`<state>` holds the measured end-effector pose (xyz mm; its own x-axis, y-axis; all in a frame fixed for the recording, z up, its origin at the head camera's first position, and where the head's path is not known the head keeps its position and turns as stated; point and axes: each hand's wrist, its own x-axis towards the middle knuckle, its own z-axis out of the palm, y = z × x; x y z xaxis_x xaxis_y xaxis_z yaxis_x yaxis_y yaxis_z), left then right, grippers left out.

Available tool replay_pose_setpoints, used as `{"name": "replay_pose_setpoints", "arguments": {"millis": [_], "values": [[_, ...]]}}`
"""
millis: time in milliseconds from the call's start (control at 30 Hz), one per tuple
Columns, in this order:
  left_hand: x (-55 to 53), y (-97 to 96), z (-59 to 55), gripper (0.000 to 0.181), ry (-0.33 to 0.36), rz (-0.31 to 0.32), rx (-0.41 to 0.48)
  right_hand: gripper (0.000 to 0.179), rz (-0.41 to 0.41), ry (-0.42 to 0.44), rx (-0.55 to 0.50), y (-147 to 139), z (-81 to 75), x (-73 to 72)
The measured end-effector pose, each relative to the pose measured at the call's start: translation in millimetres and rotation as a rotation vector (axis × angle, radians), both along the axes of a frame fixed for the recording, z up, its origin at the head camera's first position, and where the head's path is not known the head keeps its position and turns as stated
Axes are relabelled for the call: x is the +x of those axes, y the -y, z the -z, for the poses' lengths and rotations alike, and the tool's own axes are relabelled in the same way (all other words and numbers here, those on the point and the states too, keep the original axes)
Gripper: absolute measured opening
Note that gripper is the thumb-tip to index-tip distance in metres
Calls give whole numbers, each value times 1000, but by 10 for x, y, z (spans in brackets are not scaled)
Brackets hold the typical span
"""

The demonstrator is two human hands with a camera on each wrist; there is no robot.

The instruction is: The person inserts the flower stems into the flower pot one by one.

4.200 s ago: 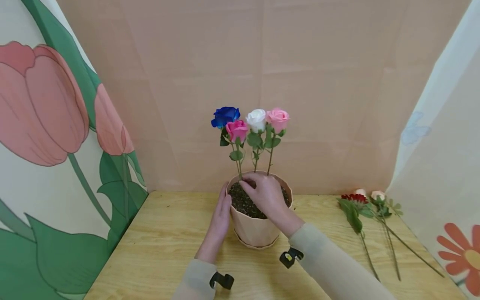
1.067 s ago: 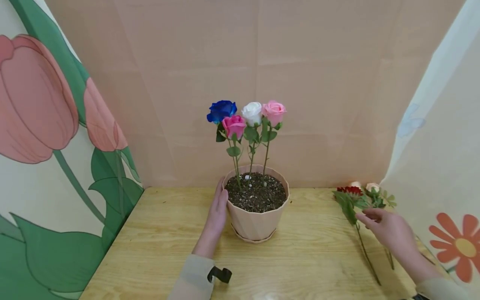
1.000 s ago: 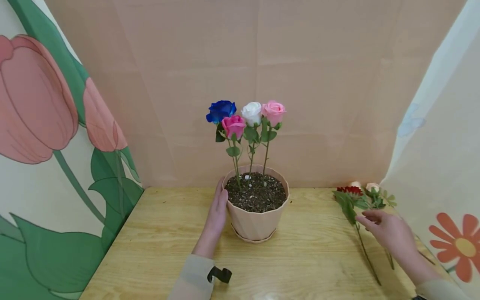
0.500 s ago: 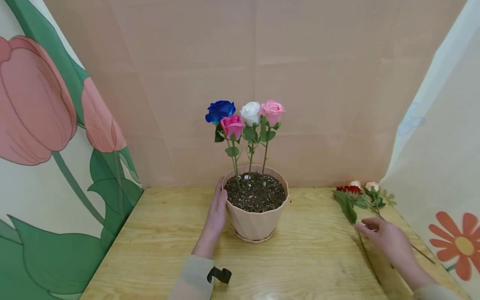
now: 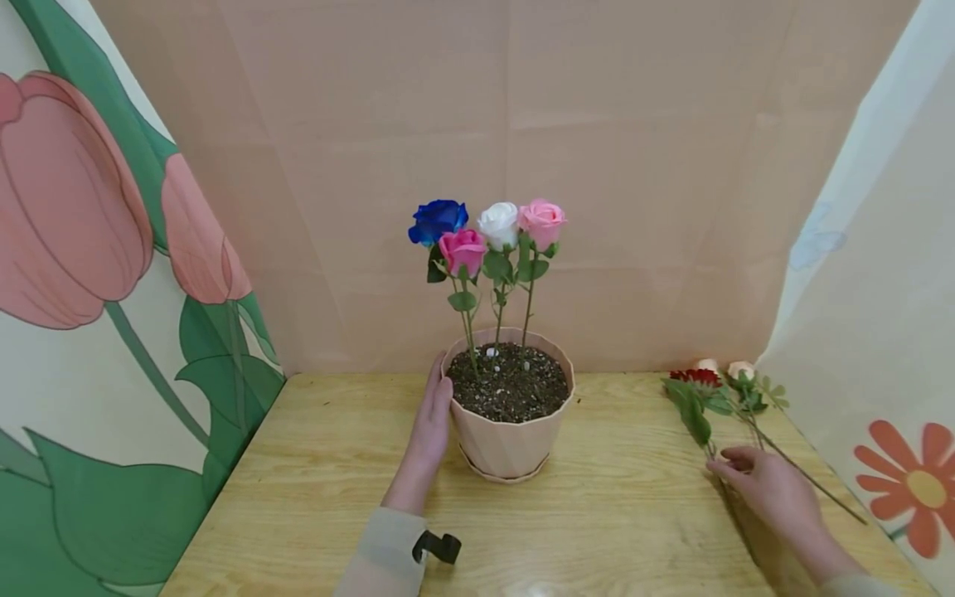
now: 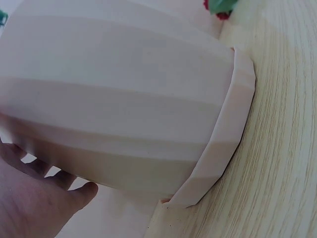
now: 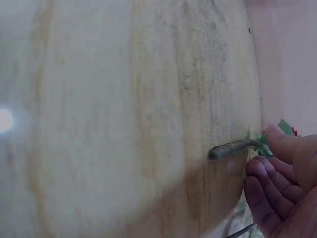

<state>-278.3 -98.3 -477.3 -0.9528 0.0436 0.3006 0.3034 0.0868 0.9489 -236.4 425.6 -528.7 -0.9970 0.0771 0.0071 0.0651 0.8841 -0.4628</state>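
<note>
A pale pink flowerpot (image 5: pixel 509 448) full of dark soil stands on its saucer. Rising from the soil are a blue rose (image 5: pixel 438 222), a hot-pink rose (image 5: pixel 463 252), a white rose (image 5: pixel 498 225) and a light-pink rose (image 5: pixel 543 221). My left hand (image 5: pixel 430 427) rests along the pot's left side, fingers straight against the wall. Over at the right, my right hand (image 5: pixel 772 489) pinches the stem of a red flower (image 5: pixel 695 379) between thumb and fingertips. In the right wrist view the cut stem end (image 7: pixel 214 153) points out past the fingers (image 7: pixel 257 168).
Two pale-pink roses (image 5: pixel 741 371) lie beside the red flower, their long stems (image 5: pixel 821 489) running toward the front right. A beige cloth (image 5: pixel 358 207) backs the wooden table (image 5: pixel 336 464). Printed flower panels (image 5: pixel 89 199) flank both sides.
My right hand left the hot-pink rose's stem in the pot and went right to the lying flowers, then slid slightly down the red flower's stem. The left hand stays on the pot.
</note>
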Motion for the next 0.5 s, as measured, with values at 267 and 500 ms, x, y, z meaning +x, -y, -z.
{"name": "replay_pose_setpoints", "arguments": {"millis": [267,500], "values": [[21,1,-10,63,8,2,6,71,9,-52,-5,-3,73,0],[19,2,-2,64,11,1,5,73,9,-18,-1,14,85,1]]}}
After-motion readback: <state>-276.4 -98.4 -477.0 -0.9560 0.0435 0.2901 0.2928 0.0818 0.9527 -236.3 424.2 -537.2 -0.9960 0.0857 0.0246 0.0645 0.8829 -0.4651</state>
